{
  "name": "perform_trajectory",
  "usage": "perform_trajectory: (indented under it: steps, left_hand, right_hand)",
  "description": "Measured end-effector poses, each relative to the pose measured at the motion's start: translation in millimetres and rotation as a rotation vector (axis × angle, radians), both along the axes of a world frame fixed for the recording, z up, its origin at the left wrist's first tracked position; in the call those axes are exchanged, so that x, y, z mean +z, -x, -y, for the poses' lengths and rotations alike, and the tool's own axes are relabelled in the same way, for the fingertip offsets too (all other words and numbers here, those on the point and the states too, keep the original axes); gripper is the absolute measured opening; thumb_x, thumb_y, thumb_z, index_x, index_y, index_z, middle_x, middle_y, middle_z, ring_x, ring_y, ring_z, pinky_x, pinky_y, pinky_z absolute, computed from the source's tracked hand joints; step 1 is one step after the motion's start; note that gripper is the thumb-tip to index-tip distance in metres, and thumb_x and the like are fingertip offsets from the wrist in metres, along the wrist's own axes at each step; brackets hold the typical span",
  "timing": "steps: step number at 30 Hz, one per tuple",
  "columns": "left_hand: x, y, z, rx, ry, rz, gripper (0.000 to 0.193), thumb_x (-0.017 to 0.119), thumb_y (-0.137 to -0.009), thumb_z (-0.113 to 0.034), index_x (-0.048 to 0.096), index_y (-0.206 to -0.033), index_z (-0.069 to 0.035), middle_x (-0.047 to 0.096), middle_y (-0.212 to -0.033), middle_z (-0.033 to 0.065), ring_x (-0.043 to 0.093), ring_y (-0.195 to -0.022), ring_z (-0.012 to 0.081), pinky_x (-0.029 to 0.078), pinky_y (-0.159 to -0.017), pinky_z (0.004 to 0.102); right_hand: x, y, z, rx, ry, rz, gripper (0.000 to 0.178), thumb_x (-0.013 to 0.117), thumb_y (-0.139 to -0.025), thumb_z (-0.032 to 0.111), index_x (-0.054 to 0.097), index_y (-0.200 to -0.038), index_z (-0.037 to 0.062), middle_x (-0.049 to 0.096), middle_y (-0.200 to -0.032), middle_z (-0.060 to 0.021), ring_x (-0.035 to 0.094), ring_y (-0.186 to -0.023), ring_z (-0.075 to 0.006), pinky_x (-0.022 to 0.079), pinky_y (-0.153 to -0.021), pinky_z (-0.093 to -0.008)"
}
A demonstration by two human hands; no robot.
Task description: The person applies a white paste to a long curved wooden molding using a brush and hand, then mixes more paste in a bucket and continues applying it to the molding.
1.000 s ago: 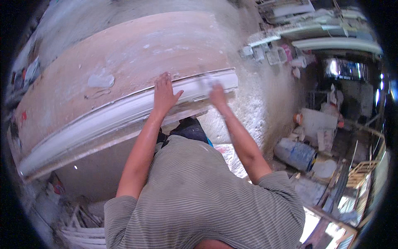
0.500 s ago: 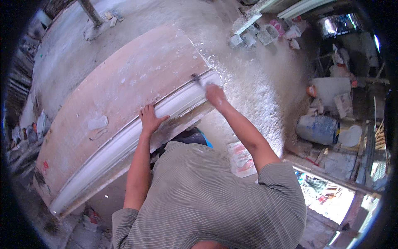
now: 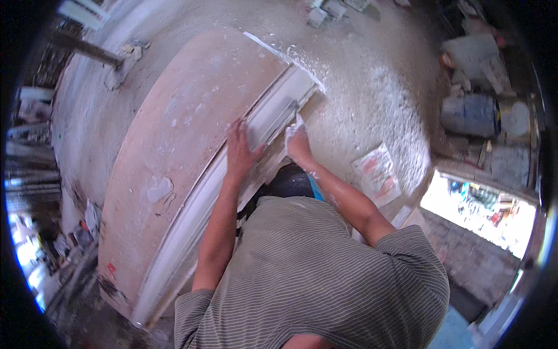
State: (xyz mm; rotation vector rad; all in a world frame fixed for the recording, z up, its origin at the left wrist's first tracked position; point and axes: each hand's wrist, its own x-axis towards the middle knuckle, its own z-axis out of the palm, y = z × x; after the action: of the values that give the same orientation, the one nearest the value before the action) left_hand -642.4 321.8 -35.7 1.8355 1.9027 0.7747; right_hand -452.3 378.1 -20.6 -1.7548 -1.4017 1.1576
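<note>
A long white moulding (image 3: 273,111), ridged along its length, lies on a broad pinkish board (image 3: 195,110) in front of me. My left hand (image 3: 239,148) rests on the moulding with its fingers spread, the tips reaching the board beside it. My right hand (image 3: 299,145) is closed around a scraper-like tool (image 3: 292,108) with a flat grey end, held against the moulding's near side close to its far right end. White residue coats the fingers and wrist of that hand. The tool's handle is mostly hidden in my grip.
White debris covers the floor (image 3: 383,116) to the right, where a stained flat sheet (image 3: 378,174) lies. A blue drum (image 3: 471,115) lies farther right. A post (image 3: 87,47) stands at the far left, and a bright opening (image 3: 479,212) is at the lower right.
My right hand has drawn the tool from the moulding's far edge toward its near side. My left hand has slid farther along the moulding. The whole view has turned.
</note>
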Motion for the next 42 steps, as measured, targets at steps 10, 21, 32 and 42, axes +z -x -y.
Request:
perform_trajectory:
  steps: [10, 21, 32, 42]
  left_hand:
    - [-18.6, -11.4, -7.1, -0.284, 0.068, -0.098, 0.075, 0.059, -0.089, -0.019, 0.020, -0.152, -0.002, 0.019, -0.159, 0.0161, 0.018, -0.147, 0.0338, 0.016, -0.119, 0.0491]
    - [-20.0, -8.6, -4.6, -0.276, 0.108, -0.177, 0.076, 0.056, -0.088, -0.016, 0.017, -0.152, -0.001, 0.018, -0.159, 0.0154, 0.016, -0.147, 0.0325, 0.014, -0.120, 0.0463]
    - [-10.0, -37.3, -24.4, -0.282, 0.133, -0.185, 0.077, 0.056, -0.084, -0.014, 0.021, -0.152, -0.001, 0.020, -0.159, 0.0151, 0.017, -0.147, 0.0314, 0.016, -0.120, 0.0457]
    - [-16.0, -11.4, -2.7, -0.102, 0.212, -0.053, 0.087, 0.065, -0.075, -0.015, 0.025, -0.152, -0.007, 0.022, -0.158, 0.0156, 0.021, -0.146, 0.0335, 0.014, -0.120, 0.0452]
  right_hand:
    - [-19.5, 12.1, -26.6, 0.091, 0.019, 0.370, 0.040, 0.048, -0.082, 0.007, 0.050, -0.117, -0.0120, 0.056, -0.113, -0.0362, 0.056, -0.106, -0.0496, 0.045, -0.092, -0.0514]
    - [-37.4, -13.9, -66.0, 0.181, -0.017, 0.398, 0.027, 0.050, -0.081, 0.006, 0.058, -0.100, -0.0113, 0.062, -0.097, -0.0338, 0.061, -0.096, -0.0484, 0.051, -0.083, -0.0529]
    - [-90.9, -23.4, -56.1, 0.025, -0.165, 0.472, 0.028, 0.057, -0.078, 0.011, 0.063, -0.094, -0.0116, 0.063, -0.094, -0.0338, 0.060, -0.098, -0.0483, 0.049, -0.084, -0.0526]
    - [-64.6, -60.1, -125.6, 0.905, -0.416, 0.645, 0.028, 0.051, -0.079, 0.009, 0.063, -0.100, -0.0059, 0.061, -0.106, -0.0289, 0.052, -0.106, -0.0473, 0.035, -0.102, -0.0553]
